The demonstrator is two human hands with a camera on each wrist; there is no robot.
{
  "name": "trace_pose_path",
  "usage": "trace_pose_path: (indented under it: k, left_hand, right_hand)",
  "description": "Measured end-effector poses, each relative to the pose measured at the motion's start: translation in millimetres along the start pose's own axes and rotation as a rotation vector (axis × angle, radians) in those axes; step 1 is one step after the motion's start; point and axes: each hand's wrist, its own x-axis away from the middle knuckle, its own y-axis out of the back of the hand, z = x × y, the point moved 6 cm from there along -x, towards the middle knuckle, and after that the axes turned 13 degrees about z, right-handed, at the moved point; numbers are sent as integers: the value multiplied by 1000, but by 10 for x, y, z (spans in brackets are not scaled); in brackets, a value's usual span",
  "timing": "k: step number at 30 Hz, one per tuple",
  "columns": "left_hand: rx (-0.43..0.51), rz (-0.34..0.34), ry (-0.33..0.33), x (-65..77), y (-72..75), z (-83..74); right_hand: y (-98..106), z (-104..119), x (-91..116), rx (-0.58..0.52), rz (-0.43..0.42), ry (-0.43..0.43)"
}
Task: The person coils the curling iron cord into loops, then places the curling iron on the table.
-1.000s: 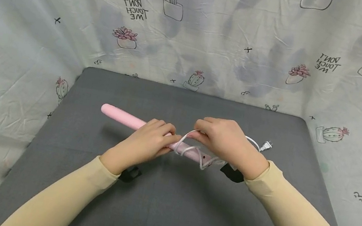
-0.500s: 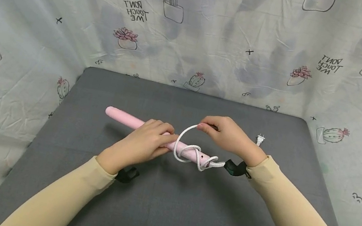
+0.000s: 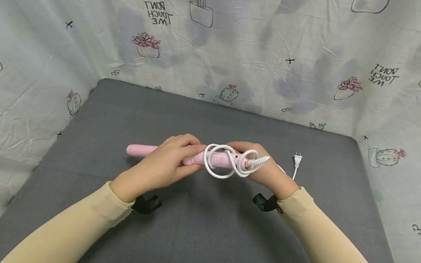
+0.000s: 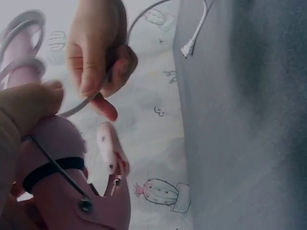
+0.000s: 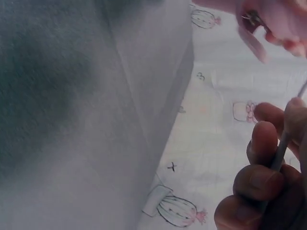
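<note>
A pink curling iron (image 3: 141, 151) is held above the table, its barrel pointing left in the head view. My left hand (image 3: 163, 161) grips it around the middle. White cord (image 3: 220, 177) winds in loose loops about the handle at the right end. Behind that end, partly hidden, my right hand (image 3: 270, 176) holds a stretch of the cord; in the right wrist view the curled fingers (image 5: 259, 182) wrap it. The left wrist view shows the iron's clamp lever (image 4: 112, 148) and the cord pinched by the right thumb. The white plug (image 3: 297, 160) trails beyond the right wrist.
A grey table (image 3: 181, 248) lies under both hands. Patterned cloth (image 3: 252, 40) with cactus drawings hangs behind it and at both sides. Black wrist camera mounts (image 3: 147, 205) sit beneath the wrists.
My right hand has moved from above the handle to behind it, taking the cord along. The iron's handle end has tilted up and its loops sit higher. My left hand keeps its grip.
</note>
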Motion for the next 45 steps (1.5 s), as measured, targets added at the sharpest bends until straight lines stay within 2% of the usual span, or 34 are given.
trace_pose_path:
  k: [4, 6, 8, 14, 18, 22, 24, 28, 33, 37, 39, 42, 45]
  left_hand:
    - [80, -70, 98, 4, 39, 63]
    - [111, -100, 142, 4, 42, 103]
    - [128, -128, 174, -1, 40, 138]
    - [126, -186, 218, -30, 15, 211]
    - [159, -250, 250, -68, -42, 283]
    - [199, -299, 294, -129, -159, 384]
    - [207, -277, 315, -166, -223, 421]
    - [171, -174, 327, -225, -333, 448]
    - [96, -31, 260, -257, -441, 429]
    - [99, 70, 206, -255, -489, 412]
    - [123, 93, 212, -241, -490, 432]
    - [140, 82, 235, -219, -457, 466]
    - [106, 65, 238, -211, -427, 478]
  right_hand:
    - [-113, -34, 10, 105, -45, -43]
    - [-167, -35, 7, 114, -49, -71]
    - [-226, -15, 3, 160, -42, -64]
    - [-361, 62, 30, 259, -38, -5]
    - [-362, 110, 65, 271, -63, 4]
    - [-309, 170, 118, 255, -85, -5]
    - [-270, 180, 142, 237, -104, -9]
    - [-218, 137, 165, 203, -129, -17]
    - [-243, 65, 169, 213, -106, -43]
    - [-281, 27, 171, 226, -85, -54]
    - [-289, 3, 169, 231, -90, -59]
    - [-290, -28, 160, 230, -102, -58]
    - [-304, -62, 153, 221, -107, -65]
